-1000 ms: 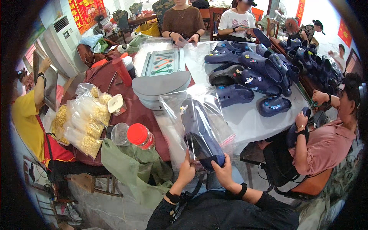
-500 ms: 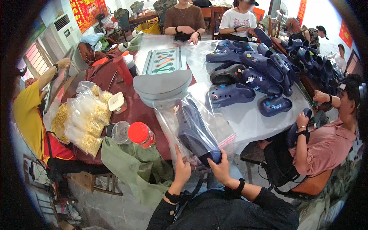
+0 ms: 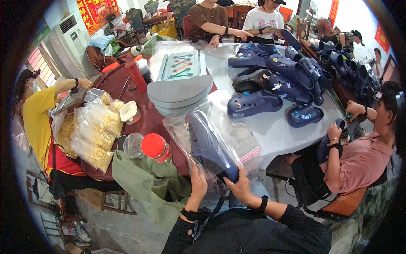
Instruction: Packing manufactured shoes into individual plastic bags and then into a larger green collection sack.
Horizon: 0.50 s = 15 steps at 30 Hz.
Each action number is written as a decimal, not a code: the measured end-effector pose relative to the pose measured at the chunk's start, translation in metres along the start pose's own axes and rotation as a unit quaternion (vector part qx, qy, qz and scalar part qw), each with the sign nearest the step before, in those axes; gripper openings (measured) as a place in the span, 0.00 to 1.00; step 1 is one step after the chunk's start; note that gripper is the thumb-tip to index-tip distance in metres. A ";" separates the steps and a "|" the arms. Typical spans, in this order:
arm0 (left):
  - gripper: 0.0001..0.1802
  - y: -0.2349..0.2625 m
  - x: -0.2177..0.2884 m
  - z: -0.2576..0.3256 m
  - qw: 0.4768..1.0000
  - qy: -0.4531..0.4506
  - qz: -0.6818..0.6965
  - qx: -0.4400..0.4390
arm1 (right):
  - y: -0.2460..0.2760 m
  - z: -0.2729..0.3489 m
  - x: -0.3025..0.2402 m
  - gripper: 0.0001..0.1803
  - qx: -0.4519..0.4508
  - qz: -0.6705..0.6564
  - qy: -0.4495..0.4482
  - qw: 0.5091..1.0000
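A navy clog (image 3: 210,148) lies inside a clear plastic bag (image 3: 176,129) in front of me, at the near edge of the table. My right hand (image 3: 241,187) grips the near end of the clog, thumb on one side and fingers on the other. On the left, my left hand (image 3: 198,185) is closed on the side of the bag, its fingers partly behind the plastic. More flat clear bags (image 3: 243,142) lie just beyond, on the white sheet. A heap of navy clogs (image 3: 292,70) with small charms fills the table at the far right.
A red-lidded jar (image 3: 154,146), a clear tub (image 3: 133,145) and bags of yellow pieces (image 3: 99,135) stand to the left. Beyond my bag is a grey rounded case (image 3: 179,95). Green cloth (image 3: 146,178) hangs over the near edge. Co-workers sit around the table.
The bagged clog has turned and shifted slightly left; its ridged sole shows less. Across the table, a person's arm now reaches toward the clog heap. The person in yellow has moved inward.
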<state>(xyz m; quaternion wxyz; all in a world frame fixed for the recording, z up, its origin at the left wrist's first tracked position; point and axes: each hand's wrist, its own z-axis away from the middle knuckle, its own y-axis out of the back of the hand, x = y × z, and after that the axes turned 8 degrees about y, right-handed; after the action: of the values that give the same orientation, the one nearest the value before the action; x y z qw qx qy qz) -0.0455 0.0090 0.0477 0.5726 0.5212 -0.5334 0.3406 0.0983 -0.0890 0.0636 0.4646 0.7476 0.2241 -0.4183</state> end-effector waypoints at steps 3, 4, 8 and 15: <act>0.32 0.001 -0.002 0.002 0.999 0.013 0.044 -0.006 | -0.006 -0.002 0.000 0.39 -0.038 0.014 -0.026 0.999; 0.33 0.002 -0.001 0.004 0.999 0.021 0.033 -0.008 | -0.006 -0.003 0.000 0.39 -0.039 0.014 -0.027 0.999; 0.37 -0.003 0.013 0.012 0.996 0.034 0.076 0.008 | -0.006 -0.007 -0.001 0.39 -0.073 -0.026 0.081 0.994; 0.39 0.002 -0.024 0.017 0.836 0.339 0.430 -0.034 | -0.005 -0.014 -0.013 0.39 -0.083 -0.037 0.075 0.993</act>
<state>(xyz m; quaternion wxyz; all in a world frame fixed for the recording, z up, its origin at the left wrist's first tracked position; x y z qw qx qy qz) -0.0568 -0.0032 0.0235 0.5306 0.0715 -0.4874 0.6898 0.0937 -0.0740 0.0748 0.4910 0.7267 0.3199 -0.3585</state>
